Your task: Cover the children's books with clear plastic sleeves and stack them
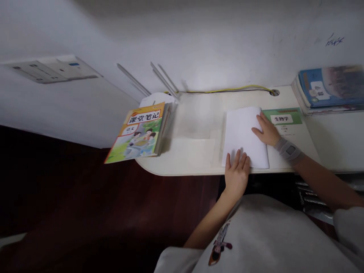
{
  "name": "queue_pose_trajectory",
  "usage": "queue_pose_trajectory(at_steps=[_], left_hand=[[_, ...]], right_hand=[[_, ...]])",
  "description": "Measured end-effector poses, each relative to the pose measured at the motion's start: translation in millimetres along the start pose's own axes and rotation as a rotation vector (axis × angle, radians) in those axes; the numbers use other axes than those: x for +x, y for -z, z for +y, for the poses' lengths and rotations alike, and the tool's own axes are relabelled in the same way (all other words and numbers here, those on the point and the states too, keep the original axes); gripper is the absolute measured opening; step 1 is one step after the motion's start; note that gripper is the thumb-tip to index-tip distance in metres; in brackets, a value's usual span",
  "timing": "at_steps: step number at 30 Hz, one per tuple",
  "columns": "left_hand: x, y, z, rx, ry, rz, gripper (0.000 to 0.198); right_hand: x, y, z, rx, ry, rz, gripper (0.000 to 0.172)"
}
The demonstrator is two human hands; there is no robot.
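Note:
A white sheet of paper (241,131) lies over the left part of a textbook (295,138) with a green band on its cover. My left hand (237,172) rests on the paper's near edge, its fingers stretched out and slightly spread. Along the paper's right side, my right hand (266,129) lies with fingers extended and thumb apart, touching the sheet where it meets the green-banded cover. A grey band with a dark square is around the right wrist. What lies under the paper's left part is mostly hidden.
On the white desk (193,151), a stack topped by an illustrated notebook (139,132) overhangs the left end, beside a white device with antennas (165,79). Blue-covered books (330,89) are piled at the right. A yellow cable (233,90) runs along the wall to a hole.

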State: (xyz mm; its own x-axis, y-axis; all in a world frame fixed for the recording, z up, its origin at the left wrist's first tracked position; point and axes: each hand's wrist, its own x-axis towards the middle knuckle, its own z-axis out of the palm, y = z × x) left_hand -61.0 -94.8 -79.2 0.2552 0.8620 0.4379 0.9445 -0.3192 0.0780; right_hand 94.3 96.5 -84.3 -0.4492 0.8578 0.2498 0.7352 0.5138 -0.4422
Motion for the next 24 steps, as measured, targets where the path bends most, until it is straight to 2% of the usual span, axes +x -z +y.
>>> queue_pose_trajectory(at_steps=[4, 8, 10, 13, 17, 19, 20, 22, 24], left_hand=[[-2, 10.7, 3, 0.017, 0.011, -0.047, 0.035], [-2, 20.4, -10, -0.037, 0.013, -0.076, 0.038], [2, 22.4, -25, -0.021, 0.142, -0.064, 0.049], [14, 22.4, -50, 0.063, 0.461, -0.099, 0.056], [29, 27.7, -73, 0.014, 0.688, -0.262, 0.035], [33, 36.7, -82, -0.136, 0.801, -0.254, 0.025], [35, 42.7, -86, -0.28, 0.85, -0.206, 0.02], [40, 55.5, -93, -0.711, 0.872, -0.086, 0.019], [50, 66.5, -95, -1.163, 0.789, -0.041, 0.024]], right_hand=[[-3, 3, -7, -0.069, 0.12, -0.085, 0.073], [-4, 3, -13, -0.131, 0.105, -0.122, 0.078], [-4, 2, -16, -0.14, 0.09, -0.121, 0.079], [-6, -1, -23, -0.118, 0.057, -0.12, 0.082], [-20, -2, -37, 0.024, -0.025, -0.099, 0.089], [-31, -1, -42, 0.155, -0.062, -0.062, 0.09], [-37, 1, -43, 0.232, -0.084, -0.036, 0.09], [-46, 4, -39, 0.378, -0.142, 0.03, 0.087], [-52, 5, -29, 0.489, -0.199, 0.091, 0.082]])
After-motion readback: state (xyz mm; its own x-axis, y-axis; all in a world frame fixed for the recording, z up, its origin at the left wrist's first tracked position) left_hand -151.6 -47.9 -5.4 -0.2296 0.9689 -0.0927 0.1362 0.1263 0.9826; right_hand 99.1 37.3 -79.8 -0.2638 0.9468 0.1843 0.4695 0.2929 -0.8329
